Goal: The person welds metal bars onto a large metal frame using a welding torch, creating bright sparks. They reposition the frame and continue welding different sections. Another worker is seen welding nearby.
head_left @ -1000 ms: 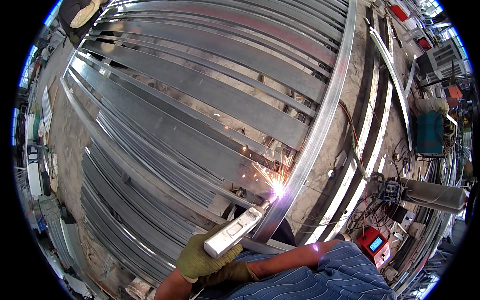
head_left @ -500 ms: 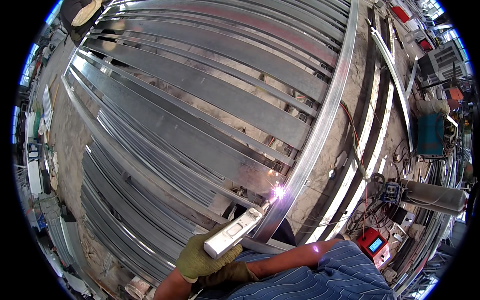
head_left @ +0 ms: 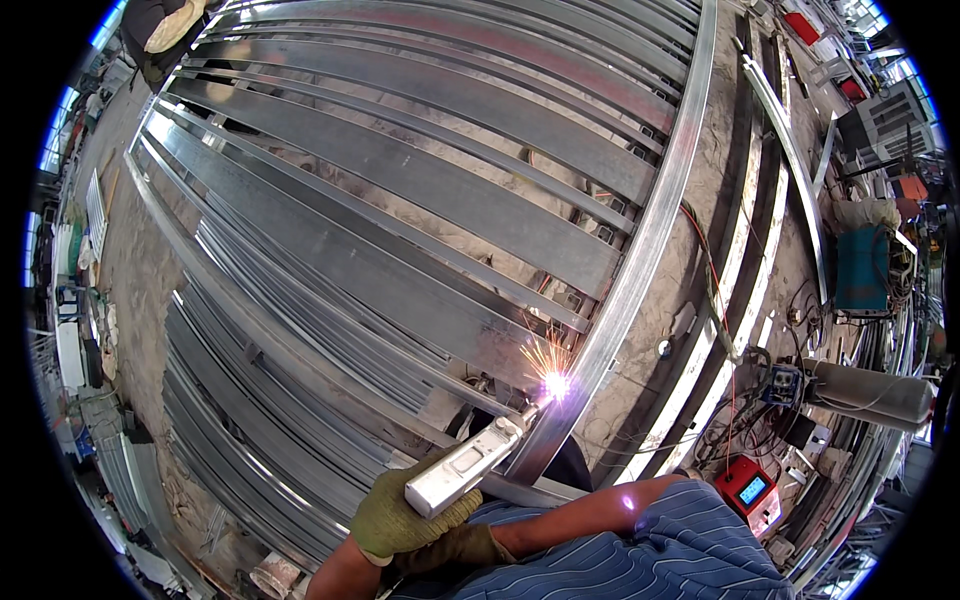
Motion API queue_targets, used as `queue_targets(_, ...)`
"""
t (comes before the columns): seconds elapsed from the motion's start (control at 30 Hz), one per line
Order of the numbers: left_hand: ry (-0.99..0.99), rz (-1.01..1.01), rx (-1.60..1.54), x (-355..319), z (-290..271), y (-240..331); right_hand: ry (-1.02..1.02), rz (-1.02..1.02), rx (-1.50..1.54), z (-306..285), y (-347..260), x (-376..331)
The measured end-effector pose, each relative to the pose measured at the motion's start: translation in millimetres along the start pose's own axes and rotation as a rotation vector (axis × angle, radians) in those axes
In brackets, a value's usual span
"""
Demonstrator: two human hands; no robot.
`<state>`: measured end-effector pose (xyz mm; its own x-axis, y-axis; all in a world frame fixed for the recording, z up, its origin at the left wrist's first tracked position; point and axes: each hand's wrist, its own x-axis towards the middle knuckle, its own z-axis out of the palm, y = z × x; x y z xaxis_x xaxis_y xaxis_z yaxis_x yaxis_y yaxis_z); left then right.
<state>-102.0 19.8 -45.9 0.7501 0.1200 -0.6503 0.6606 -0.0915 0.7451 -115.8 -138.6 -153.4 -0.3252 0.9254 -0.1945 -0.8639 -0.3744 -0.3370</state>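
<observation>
My left hand (head_left: 400,515), in an olive-green work glove, is wrapped around the body of a silver-white handheld welding torch (head_left: 465,468). The torch points up and to the right. At its tip a bright violet-white glow throws orange sparks, where the end of a flat grey metal slat (head_left: 400,290) meets the side rail (head_left: 640,250) of a large metal frame. My right hand (head_left: 455,550), gloved alike, lies low beside and partly beneath the left one, its forearm crossing from the right. Its fingers are hidden, so I cannot tell whether it holds anything.
Stacked metal profiles (head_left: 240,410) lie left of the frame. Long pale bars (head_left: 745,230) lie to the right, with cables and a red box with a lit display (head_left: 745,488). A gas cylinder (head_left: 870,392) and a teal machine (head_left: 861,268) stand beyond. Another person (head_left: 165,35) is at the far left corner.
The torch tip has shifted very slightly left and down along the joint. The sparks have grown into a wider orange spray. Both hands keep nearly the same place.
</observation>
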Motion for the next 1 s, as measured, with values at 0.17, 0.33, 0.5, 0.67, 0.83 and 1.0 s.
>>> queue_targets(0.17,0.013,-0.048,-0.062,-1.1,1.3,4.8,-0.065,-0.125,-0.004,2.6,-4.8,-2.9)
queue_targets(0.33,0.014,-0.041,-0.051,-2.4,2.0,3.5,-0.058,-0.094,0.098,10.2,-10.8,-4.5)
queue_targets(0.5,0.015,0.021,0.017,-2.8,1.5,-2.7,-0.12,-0.037,0.288,12.5,-3.1,-2.8)
queue_targets(0.67,0.0,-0.001,-0.012,-4.0,-0.1,4.3,-0.095,-0.04,0.207,10.1,-1.5,-2.4)
queue_targets(0.83,0.013,-0.006,-0.022,-5.6,1.9,0.2,-0.106,-0.047,0.188,5.9,9.6,-0.6)
queue_targets(1.0,0.016,-0.03,-0.04,-6.9,2.4,0.3,-0.111,-0.066,0.148,8.0,7.5,0.1)
